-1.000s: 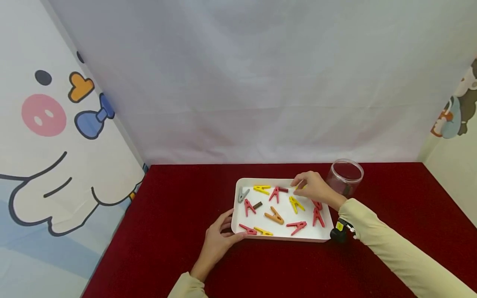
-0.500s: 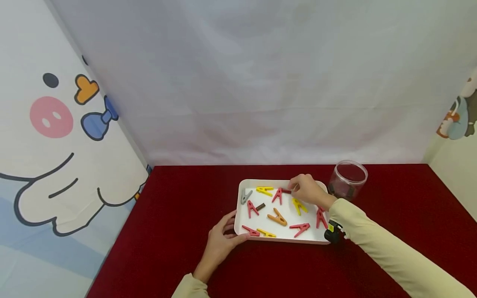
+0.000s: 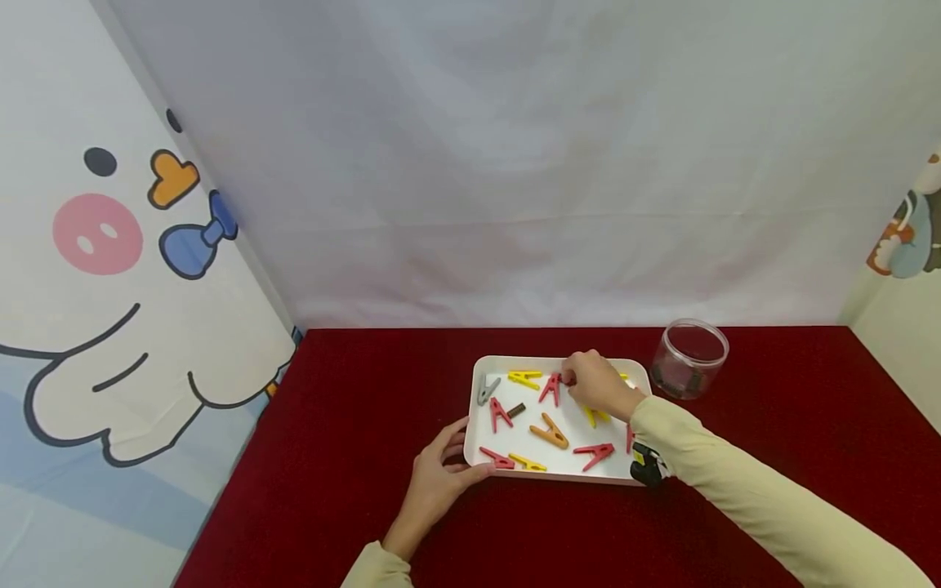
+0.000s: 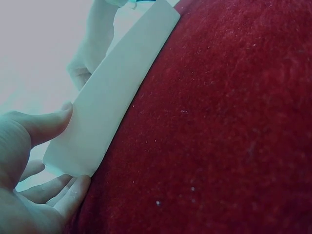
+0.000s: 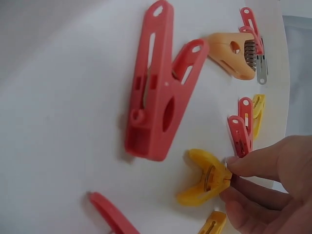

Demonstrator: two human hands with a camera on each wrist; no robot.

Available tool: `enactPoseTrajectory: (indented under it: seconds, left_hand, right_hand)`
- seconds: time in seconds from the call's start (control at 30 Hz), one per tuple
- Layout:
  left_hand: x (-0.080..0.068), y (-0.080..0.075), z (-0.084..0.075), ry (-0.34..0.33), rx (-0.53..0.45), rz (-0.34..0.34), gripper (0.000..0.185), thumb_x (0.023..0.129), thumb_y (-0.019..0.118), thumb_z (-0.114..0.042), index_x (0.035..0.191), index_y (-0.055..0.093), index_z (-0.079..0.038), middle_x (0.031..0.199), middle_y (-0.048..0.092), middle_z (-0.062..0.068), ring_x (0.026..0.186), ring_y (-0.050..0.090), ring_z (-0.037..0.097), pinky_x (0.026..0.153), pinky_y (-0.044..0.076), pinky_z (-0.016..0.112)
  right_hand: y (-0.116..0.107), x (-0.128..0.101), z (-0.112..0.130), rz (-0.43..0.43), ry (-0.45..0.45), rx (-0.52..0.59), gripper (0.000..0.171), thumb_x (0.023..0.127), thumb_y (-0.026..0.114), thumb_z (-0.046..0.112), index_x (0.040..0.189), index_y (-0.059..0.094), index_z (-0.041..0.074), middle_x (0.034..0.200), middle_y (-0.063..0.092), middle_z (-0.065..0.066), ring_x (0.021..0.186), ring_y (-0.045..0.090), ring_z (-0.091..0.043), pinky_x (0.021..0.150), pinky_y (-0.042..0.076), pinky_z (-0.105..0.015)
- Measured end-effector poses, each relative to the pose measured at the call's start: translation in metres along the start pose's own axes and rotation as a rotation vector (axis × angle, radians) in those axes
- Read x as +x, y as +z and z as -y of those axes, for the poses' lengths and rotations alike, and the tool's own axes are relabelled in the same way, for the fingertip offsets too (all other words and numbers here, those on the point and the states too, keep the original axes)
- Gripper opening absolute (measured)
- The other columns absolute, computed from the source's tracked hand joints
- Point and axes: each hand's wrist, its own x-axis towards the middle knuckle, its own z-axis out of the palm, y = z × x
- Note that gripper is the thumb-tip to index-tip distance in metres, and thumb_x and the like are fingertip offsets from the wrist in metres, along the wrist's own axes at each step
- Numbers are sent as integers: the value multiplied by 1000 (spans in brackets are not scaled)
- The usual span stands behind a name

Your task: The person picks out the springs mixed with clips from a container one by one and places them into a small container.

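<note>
Your left hand (image 3: pixel 434 482) grips the near left corner of the white tray (image 3: pixel 476 408): in the left wrist view the thumb lies over the rim and the fingers curl beneath it, so the tray is steadied on the red cloth (image 3: pixel 353 457).

Inside the tray, left to right: a grey peg (image 3: pixel 486 389), a red peg (image 3: pixel 499 413) with a small brown piece (image 3: pixel 516 410) beside it, a yellow peg (image 3: pixel 525 379) at the far edge, an orange peg (image 3: pixel 549 431) near the middle, and a further red peg (image 3: pixel 594 454) towards the near rim.

Your right hand (image 3: pixel 597 384) is over the far middle of the tray. The right wrist view shows its fingertips (image 5: pixel 243 168) pinching the end of a yellow clothes peg (image 5: pixel 204 178), which lies on the tray floor next to a large red peg (image 5: pixel 158 92). Judged step: pick-up in progress, grip made, peg not yet lifted. The next move calls for a straight lift clear of the neighbouring pegs.

To the right, apart from the tray, stands a clear round jar (image 3: pixel 689 358) with a few dark pieces at the bottom.

The red cloth covers the table. Behind it hangs a plain white sheet (image 3: pixel 515 163); a cartoon-printed panel (image 3: pixel 110 286) closes the left side.
</note>
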Motion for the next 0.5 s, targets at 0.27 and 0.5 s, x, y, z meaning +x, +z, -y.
enactPoseTrajectory:
  seconds: [0.27, 0.5]
  left_hand:
    - [0, 0, -2, 5, -5, -1, 69, 73, 81, -4, 133, 49, 3, 116, 56, 30, 106, 56, 42, 82, 51, 48]
    - [0, 0, -3, 18, 17, 0, 69, 73, 81, -4, 133, 49, 3, 116, 57, 30, 101, 58, 41, 83, 50, 51]
  right_hand:
    - [0, 1, -2, -7, 24, -5, 20, 71, 57, -15, 69, 60, 4, 65, 51, -3, 63, 45, -19, 54, 38, -27]
    - [-4, -1, -2, 12, 46, 33, 19, 69, 59, -14, 71, 62, 4, 67, 52, -4, 65, 46, -21, 54, 40, -28]
